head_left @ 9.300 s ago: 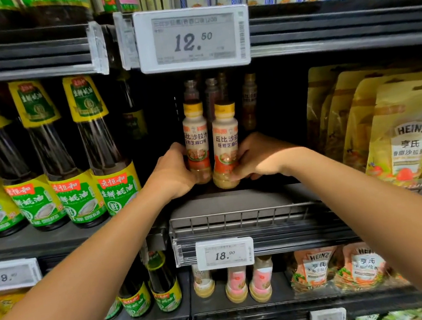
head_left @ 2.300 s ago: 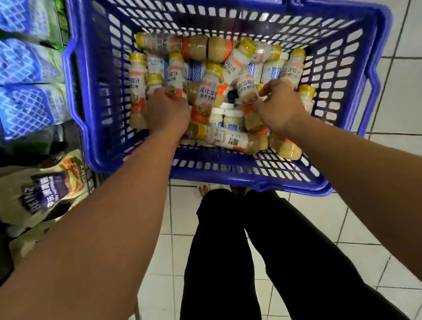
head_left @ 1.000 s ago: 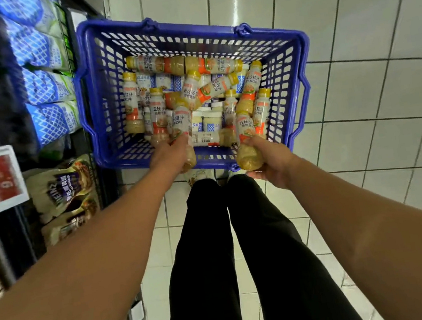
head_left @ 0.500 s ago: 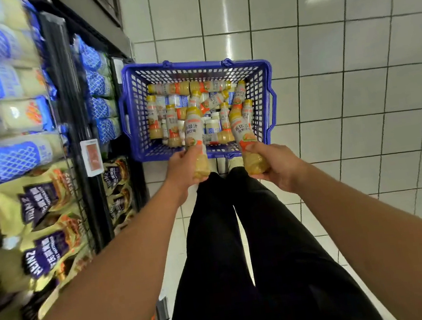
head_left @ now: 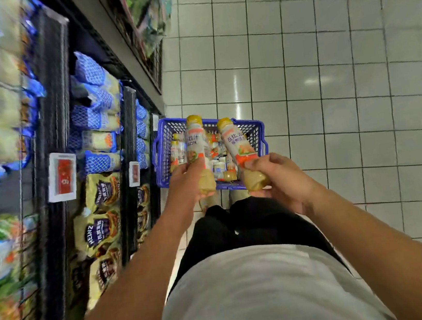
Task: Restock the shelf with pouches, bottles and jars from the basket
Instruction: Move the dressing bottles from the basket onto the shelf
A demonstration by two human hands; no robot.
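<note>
A person stood over a blue slatted plastic basket (head_left: 260, 136) on a pale tiled floor (head_left: 330, 88), with a dark metal shelf unit (head_left: 52, 100) on their left. The left hand (head_left: 188, 179) had its fingers curled round the lower body of a yellow-capped clear plastic dressing bottle with an orange-and-white label (head_left: 197, 145), held cap-up above the basket. The right hand (head_left: 280, 177) gripped a second matching bottle (head_left: 239, 147) the same way, thumb across the label, its cap leaning toward the first. The two bottles were near each other, not touching.

The step in hand looked like carrying this pair to the shelf. Done well, it would likely call for low, firm grips, labels facing outward, and each bottle set upright without knocking its neighbours.

The basket held many more small bottles (head_left: 218, 159) lying jumbled; whether jars lay among them was too blurred to tell. The shelf held blue-and-white checked packets (head_left: 95, 116) above yellow pouches with dark labels (head_left: 101, 191).
</note>
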